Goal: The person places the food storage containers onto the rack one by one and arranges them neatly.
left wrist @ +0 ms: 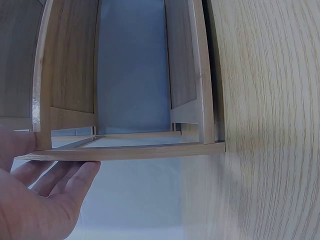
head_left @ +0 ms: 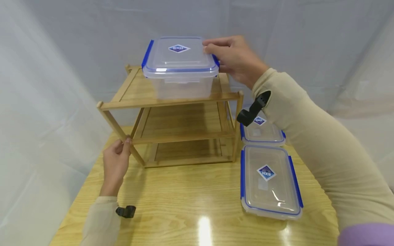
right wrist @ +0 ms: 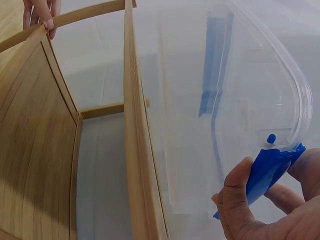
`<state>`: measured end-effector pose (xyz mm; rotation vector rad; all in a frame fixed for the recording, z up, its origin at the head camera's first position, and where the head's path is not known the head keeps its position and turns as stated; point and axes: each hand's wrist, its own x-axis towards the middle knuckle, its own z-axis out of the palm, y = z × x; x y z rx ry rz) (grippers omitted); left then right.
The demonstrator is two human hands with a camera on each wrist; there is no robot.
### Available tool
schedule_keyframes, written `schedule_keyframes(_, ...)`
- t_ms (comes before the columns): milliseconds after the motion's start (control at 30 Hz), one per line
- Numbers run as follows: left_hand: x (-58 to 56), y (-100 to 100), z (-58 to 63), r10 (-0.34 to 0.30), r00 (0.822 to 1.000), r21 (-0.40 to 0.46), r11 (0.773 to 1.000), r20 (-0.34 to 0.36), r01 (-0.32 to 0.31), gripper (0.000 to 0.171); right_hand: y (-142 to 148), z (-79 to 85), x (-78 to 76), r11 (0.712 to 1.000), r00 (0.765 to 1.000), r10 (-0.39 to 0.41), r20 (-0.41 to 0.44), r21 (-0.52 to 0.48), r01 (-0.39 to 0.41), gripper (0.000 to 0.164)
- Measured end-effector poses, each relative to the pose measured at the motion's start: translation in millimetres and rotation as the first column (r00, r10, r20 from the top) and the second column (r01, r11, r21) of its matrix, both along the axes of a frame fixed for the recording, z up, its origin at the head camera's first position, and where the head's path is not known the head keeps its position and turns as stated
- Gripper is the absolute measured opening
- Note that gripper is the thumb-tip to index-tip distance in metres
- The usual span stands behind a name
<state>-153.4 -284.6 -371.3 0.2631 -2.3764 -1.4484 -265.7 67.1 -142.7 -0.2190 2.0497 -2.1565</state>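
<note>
A clear lidded food container (head_left: 180, 63) with blue side latches is at the top tier of a three-tier wooden shelf (head_left: 172, 119). My right hand (head_left: 235, 59) grips its right edge, thumb on the lid. In the right wrist view, the fingers (right wrist: 235, 192) curl around the blue latch (right wrist: 265, 172). The container overlaps the top board in the head view. My left hand (head_left: 116, 162) pinches the shelf's front left leg near the middle tier. From the left wrist, that leg (left wrist: 140, 151) shows between the thumb and the fingers (left wrist: 82, 177).
Two more clear containers lie right of the shelf on the wooden table (head_left: 184, 194): a near one (head_left: 271, 191) and a far one (head_left: 263, 133), the latter partly behind the right forearm. Pale sheeting (head_left: 92, 41) hangs behind and at the sides.
</note>
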Motion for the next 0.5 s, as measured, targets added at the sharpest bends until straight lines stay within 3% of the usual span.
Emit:
schedule_keyframes(267,-1.6,0,1.0,-0.002,1.0,0.007,1.0,0.004,0.002,0.048,-29,3.8,-4.7,0.999,1.0,-0.004,0.03,-0.048,0.006,0.035)
schedule_keyframes(500,-1.7,1,1.1,-0.002,1.0,-0.01,1.0,0.018,0.002,0.05,-51,1.2,-7.5,1.0,1.0,-0.021,0.013,0.019,0.021,0.035)
